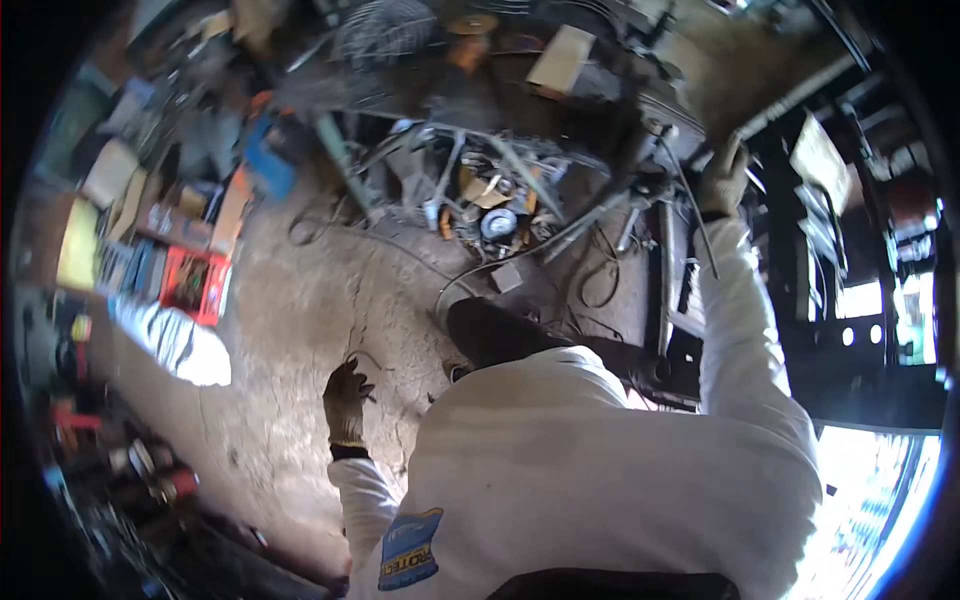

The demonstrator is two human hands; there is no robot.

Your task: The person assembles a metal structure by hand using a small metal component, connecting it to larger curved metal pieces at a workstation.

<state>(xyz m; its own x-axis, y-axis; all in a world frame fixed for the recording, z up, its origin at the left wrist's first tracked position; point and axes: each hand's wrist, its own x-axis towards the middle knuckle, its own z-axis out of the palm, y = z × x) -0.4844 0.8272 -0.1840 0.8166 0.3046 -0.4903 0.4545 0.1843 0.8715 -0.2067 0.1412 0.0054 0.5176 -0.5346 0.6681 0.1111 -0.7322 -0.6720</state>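
Observation:
My left hand [346, 402], in a light knit glove with dark fingers, hangs above the concrete floor [270, 370]. Its fingers are loosely bent with gaps between them. A thin curved strand like wire [368, 356] shows just past the fingertips; whether it touches them I cannot tell. Out to the far right, my gloved right hand [724, 180] is closed at the dark metal framework [668, 265]. What lies inside its fingers is hidden. Beside that hand a thin rod [690, 197] slants downward.
A cluttered workbench [440, 105] spans the back, carrying a cardboard box [562, 60]. Metal scraps and a round disc [498, 224] lie underneath. A cable [400, 243] crosses the floor. Left stand a red crate [196, 283] and a white sack [180, 343].

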